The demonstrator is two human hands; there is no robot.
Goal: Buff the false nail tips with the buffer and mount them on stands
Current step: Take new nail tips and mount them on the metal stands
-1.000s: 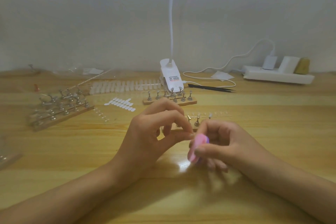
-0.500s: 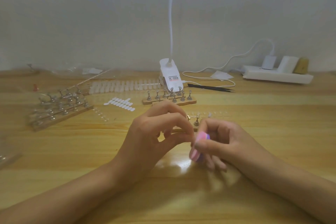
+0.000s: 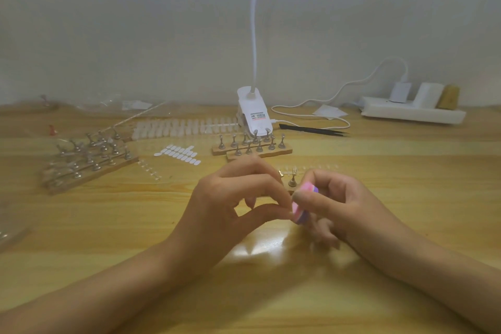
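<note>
My right hand [image 3: 333, 209] grips a small pink and purple buffer block [image 3: 302, 207] just above the wooden table. My left hand [image 3: 230, 206] pinches its thumb and forefinger together right against the buffer's left face; the nail tip between them is too small to see. Behind my fingers stands a wooden stand [image 3: 292, 182] with metal pegs, partly hidden. A second wooden peg stand [image 3: 252, 148] sits farther back. Rows of clear nail tips [image 3: 184, 127] lie beyond it.
More peg stands [image 3: 89, 163] lie at the left. A sheet of white adhesive tabs [image 3: 177, 154] rests mid-table. A white clip lamp [image 3: 254, 114], black tweezers [image 3: 314, 130] and a power strip [image 3: 412, 112] line the back. A clear container [image 3: 10, 228] sits at the left edge.
Both hands have stayed together over the same spot. The buffer has shifted slightly up against my left fingertips, in small rubbing strokes.
</note>
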